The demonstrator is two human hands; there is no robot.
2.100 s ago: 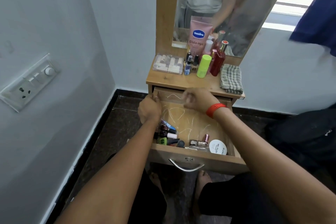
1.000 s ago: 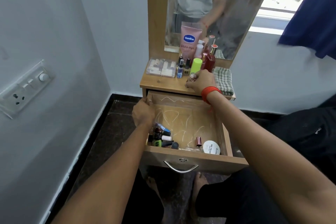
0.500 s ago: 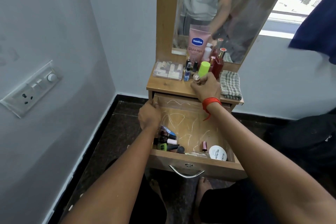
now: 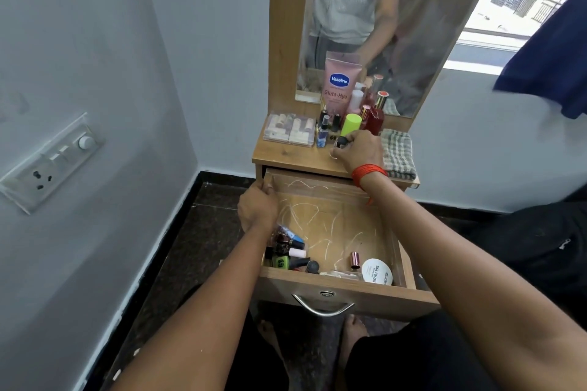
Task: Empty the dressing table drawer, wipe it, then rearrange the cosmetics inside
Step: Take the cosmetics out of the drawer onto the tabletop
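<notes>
The left hand (image 4: 259,208) was clamped on the drawer (image 4: 365,297), fingers curled over its left wall up near the back corner, with the drawer standing wide open under both forearms. And there was the right hand (image 4: 357,151), up on the tabletop (image 4: 286,154) beyond the drawer, fingers curled round a small dark-capped bottle (image 4: 341,141) held at its fingertips. A red thread band (image 4: 368,171) circled that wrist.

Just beyond the right hand's fingers stood a green tube (image 4: 351,124) and a red bottle (image 4: 374,122), with the pink Vaseline tube (image 4: 340,82) behind them against the mirror. Right beside that hand, on its outer side, lay a folded checked cloth (image 4: 397,154). Further off on its inner side sat a clear box (image 4: 290,130) and a small blue bottle (image 4: 322,136).

Down in the drawer, plenty remained: a heap of nail polish bottles (image 4: 287,251) lay just behind the left wrist, in the front left corner. Under the right forearm, near the front wall, sat a rose-gold cap (image 4: 355,259) and a round white tub (image 4: 376,270), just beside each other.
</notes>
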